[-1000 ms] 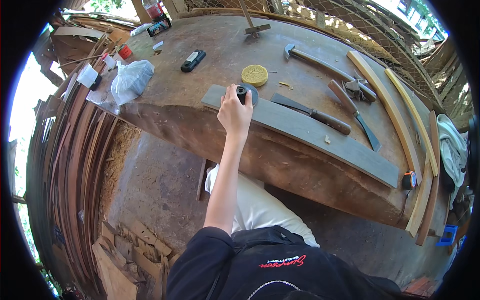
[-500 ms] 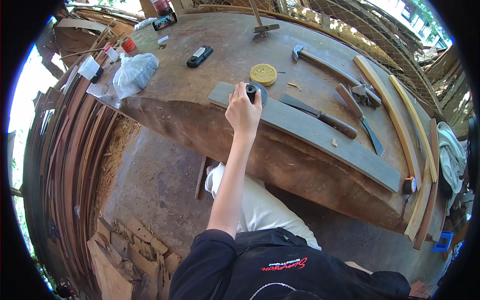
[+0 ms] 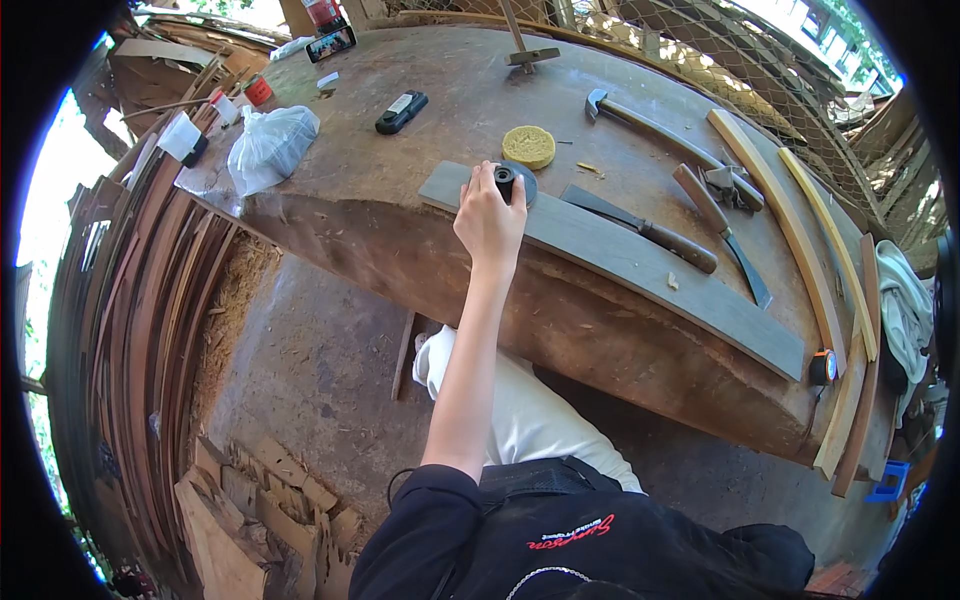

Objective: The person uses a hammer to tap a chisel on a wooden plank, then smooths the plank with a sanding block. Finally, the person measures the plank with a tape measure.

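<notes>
Head view: the left hand [image 3: 488, 222] clasps a round tool [image 3: 527, 180] near the left end of a grey board [image 3: 640, 268]

Its fingers curl over the black knob [image 3: 503, 176], thumb on the right side, with the tool's disc over the board; the right hand is out of sight, so its state cannot be told. The board follows the near edge of the workbench [image 3: 365, 165], its right end just beside a tape measure [image 3: 823, 367]. Leftward, a stretch of benchtop separates it from a white plastic bag [image 3: 270, 150]. Beyond the tool the gap narrows to a round yellow pad [image 3: 528, 147], close by. A chisel [image 3: 650, 232] lies along the board's far edge, a hammer [image 3: 660, 130] farther back, and a pale wood chip [image 3: 672, 280] sits on the board itself
</notes>
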`<state>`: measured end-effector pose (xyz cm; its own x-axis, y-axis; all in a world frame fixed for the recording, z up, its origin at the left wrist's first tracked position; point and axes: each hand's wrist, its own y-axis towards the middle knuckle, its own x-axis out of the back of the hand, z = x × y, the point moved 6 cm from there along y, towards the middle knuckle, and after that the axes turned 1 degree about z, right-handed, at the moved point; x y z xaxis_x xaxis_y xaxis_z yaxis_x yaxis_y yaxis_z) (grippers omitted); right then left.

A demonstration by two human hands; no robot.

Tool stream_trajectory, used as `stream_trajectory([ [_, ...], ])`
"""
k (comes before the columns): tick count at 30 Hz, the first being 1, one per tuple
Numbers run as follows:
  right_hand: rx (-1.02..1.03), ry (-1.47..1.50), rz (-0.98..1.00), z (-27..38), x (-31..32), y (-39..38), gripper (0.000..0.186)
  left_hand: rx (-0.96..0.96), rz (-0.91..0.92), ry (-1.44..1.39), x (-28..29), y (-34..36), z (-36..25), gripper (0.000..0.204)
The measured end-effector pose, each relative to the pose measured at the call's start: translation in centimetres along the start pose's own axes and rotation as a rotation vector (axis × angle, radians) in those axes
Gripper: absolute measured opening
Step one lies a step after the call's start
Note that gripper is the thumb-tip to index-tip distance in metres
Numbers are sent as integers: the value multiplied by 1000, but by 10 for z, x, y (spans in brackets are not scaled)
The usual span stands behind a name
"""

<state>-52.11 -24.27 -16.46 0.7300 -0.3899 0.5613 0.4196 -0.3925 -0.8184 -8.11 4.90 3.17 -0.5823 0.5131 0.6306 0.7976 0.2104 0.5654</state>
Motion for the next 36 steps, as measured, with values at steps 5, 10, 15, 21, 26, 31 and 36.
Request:
stream_trajectory([
  [5, -2, 1, -7, 2, 2, 1, 27, 27, -21, 5, 0, -1, 1, 33],
  [10, -4, 10, -8, 5, 2, 1, 27, 14, 64, -12, 5, 0, -5, 36],
  [15, -8, 16, -13, 4, 3, 0, 27, 28, 79, -22, 5, 2, -6, 35],
  [21, -1, 18, -16, 6, 4, -1, 27, -10, 19, -19, 3, 1, -2, 35],
  [26, -5, 24, -16, 6, 3, -2, 27, 57, 80, -32, 5, 1, -4, 35],
  [31, -5, 33, -15, 7, 2, -2, 28, 4, 24, -16, 3, 1, -3, 35],
  [36, -8, 35, -9, 11, 3, -2, 28, 23, 38, -19, 4, 0, -4, 34],
])
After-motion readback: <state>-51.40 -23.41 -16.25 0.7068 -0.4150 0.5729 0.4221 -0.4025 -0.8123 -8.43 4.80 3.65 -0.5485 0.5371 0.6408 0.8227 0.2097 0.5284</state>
